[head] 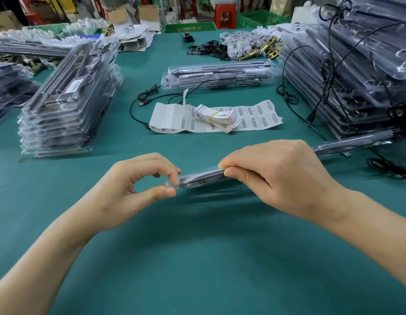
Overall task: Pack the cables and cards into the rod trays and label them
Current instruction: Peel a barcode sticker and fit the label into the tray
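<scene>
Both our hands pinch a long clear plastic rod tray (203, 178) edge-on: left hand (131, 187) at nine o'clock, right hand (272, 176) at three, above the teal felt tabletop (197, 258).

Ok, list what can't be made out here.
Head view:
1. The held tray: edge-on and blurred; the right hand covers its middle, so its contents are unclear.
2. The label sheet: print too small to read.
3. The right tray stack: cut off by the frame edge.
</scene>
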A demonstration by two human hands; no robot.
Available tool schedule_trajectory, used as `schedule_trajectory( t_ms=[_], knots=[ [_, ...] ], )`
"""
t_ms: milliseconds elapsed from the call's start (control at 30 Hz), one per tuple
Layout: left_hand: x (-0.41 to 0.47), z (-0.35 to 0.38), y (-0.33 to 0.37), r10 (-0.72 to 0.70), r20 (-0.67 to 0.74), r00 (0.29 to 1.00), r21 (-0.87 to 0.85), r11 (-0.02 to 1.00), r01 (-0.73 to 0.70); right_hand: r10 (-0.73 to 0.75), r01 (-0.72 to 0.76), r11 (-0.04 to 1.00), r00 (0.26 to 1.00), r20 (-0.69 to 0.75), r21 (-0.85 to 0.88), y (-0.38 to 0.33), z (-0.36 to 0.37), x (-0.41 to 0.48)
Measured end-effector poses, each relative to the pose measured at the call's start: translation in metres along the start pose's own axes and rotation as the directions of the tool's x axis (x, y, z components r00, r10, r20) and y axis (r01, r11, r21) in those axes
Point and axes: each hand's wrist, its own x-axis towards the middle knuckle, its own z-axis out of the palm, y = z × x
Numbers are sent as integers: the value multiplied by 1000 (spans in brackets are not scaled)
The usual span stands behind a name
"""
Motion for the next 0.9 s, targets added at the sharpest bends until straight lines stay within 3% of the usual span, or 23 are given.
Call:
schedule_trajectory(
  t_ms=[67, 200, 400, 900],
  knots=[
    [-1, -2, 6, -1, -9, 1000, 22, 1000, 1, 12, -12, 1000, 1000, 29, 0, -1, -3, 1],
    [2, 4, 32, 60, -178, 982, 147, 989, -33, 34, -35, 999, 997, 69, 8, -3, -9, 8],
    [23, 24, 53, 96, -197, 976, 369, 929, -17, 47, -46, 999, 998, 35, -7, -7, -7, 8],
    [26, 21, 55, 97, -262, 960, 253, 967, -29, 149, -137, 988, 971, 186, -75, -1, -34, 4]
  ],
)
